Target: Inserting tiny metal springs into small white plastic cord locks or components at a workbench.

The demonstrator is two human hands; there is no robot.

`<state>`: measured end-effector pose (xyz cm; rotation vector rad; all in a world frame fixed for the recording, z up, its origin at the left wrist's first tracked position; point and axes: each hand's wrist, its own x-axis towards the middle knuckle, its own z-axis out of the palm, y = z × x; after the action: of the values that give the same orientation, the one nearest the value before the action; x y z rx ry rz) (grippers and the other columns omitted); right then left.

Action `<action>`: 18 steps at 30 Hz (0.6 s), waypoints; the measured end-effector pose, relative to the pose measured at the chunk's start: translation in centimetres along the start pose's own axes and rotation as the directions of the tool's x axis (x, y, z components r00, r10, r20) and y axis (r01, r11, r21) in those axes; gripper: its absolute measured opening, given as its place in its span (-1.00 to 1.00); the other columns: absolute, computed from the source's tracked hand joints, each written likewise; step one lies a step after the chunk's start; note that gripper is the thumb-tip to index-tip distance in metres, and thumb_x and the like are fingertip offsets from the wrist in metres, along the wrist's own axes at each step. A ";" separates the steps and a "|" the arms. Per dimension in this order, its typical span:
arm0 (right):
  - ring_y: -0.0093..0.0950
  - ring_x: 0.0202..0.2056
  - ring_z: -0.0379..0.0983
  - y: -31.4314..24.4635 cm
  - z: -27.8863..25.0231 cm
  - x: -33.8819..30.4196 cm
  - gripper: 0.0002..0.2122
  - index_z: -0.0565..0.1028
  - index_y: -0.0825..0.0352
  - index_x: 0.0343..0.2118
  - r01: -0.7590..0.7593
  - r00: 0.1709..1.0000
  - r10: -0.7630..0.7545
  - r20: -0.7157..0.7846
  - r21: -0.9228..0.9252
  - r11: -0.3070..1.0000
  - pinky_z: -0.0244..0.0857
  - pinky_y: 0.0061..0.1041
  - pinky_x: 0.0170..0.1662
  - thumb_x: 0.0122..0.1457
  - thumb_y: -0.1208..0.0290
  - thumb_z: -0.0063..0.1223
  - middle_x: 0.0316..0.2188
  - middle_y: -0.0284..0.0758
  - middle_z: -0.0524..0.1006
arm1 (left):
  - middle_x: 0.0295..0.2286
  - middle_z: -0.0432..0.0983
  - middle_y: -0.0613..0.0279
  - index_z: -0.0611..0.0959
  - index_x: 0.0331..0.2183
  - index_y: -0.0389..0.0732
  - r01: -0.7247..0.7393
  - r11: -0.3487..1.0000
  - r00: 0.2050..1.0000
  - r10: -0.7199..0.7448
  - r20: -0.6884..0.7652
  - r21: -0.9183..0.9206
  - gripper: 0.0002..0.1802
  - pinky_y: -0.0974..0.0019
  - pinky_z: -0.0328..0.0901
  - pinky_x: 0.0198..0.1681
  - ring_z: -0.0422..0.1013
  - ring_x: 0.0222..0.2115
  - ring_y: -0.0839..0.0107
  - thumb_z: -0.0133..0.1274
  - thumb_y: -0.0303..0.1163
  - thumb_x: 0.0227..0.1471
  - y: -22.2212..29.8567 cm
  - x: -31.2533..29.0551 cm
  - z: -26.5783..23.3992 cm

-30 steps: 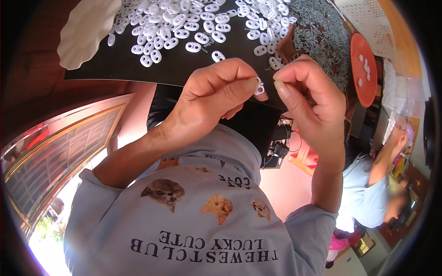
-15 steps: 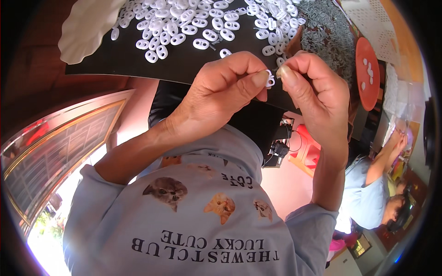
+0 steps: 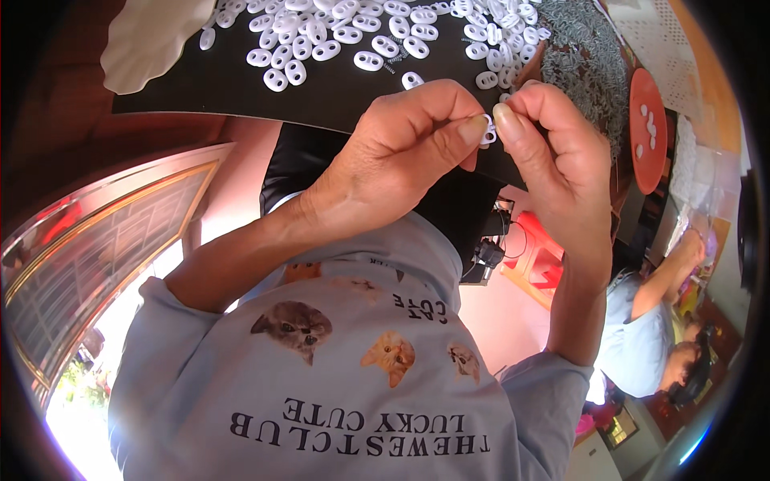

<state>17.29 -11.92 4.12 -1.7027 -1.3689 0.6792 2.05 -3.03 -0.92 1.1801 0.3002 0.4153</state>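
Note:
My left hand [image 3: 393, 160] pinches a small white two-hole cord lock [image 3: 488, 135] between thumb and forefinger, its edge showing past the thumb tip. Close against it, my right hand [image 3: 565, 164] has thumb and forefinger pressed together at the piece; whatever lies between those fingertips is hidden. Both hands are raised over the near edge of a dark table [image 3: 233, 100]. Beyond them, many more white cord locks [image 3: 326, 51] lie scattered and heaped. A mound of small grey metal springs [image 3: 581, 68] lies to the right, with a few loose springs [image 3: 390, 69] among the white pieces.
An orange-red oval dish [image 3: 651, 172] with several small white pieces stands at the right. A pale wavy-edged tray [image 3: 148, 44] sits at the far left. Red plastic stool [image 3: 539, 255] and black device with cables [image 3: 488, 252] are below the table. Another person [image 3: 642, 345] works at far right.
My hands have come together: the gap between the cord lock and my right fingertips has closed. My left hand has shifted slightly right. A small metallic bit seen at my right fingertips is now hidden.

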 end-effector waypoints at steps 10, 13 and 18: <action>-0.67 -0.61 0.10 -0.2 1.1 0.0 -0.87 0.37 0.41 -0.47 -0.015 1.000 0.014 -0.015 -0.048 0.999 0.04 -0.65 -0.56 0.19 0.52 0.01 -0.68 -0.42 0.26 | -0.53 0.37 0.40 0.48 -0.33 -0.26 0.012 0.999 1.000 -0.013 -0.019 -0.042 -0.79 0.61 0.12 -0.49 0.19 -0.55 0.71 -0.13 -0.32 0.25 -0.4 -0.2 -0.3; -0.73 -0.58 0.11 -0.8 0.6 0.1 -0.89 0.40 0.42 -0.45 -0.083 0.997 0.083 -0.004 0.032 0.996 0.05 -0.69 -0.53 0.20 0.53 0.01 -0.66 -0.48 0.28 | -0.54 0.38 0.40 0.49 -0.33 -0.25 0.009 0.999 1.000 -0.009 -0.011 -0.035 -0.78 0.62 0.11 -0.50 0.18 -0.56 0.73 -0.13 -0.30 0.25 -0.1 -0.3 -0.4; -0.75 -0.51 0.17 -0.8 -0.4 -0.1 -0.92 0.39 0.44 -0.33 -0.123 0.991 0.116 0.071 0.109 0.986 0.09 -0.72 -0.47 0.21 0.54 0.00 -0.54 -0.47 0.34 | -0.55 0.39 0.41 0.51 -0.33 -0.23 0.009 0.999 1.000 -0.009 0.007 -0.038 -0.77 0.63 0.08 -0.53 0.17 -0.58 0.75 -0.11 -0.27 0.24 0.2 -0.4 -0.6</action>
<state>17.20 -12.12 5.02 -1.6949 -1.2547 0.8707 1.42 -2.66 -0.97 1.1425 0.2905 0.4070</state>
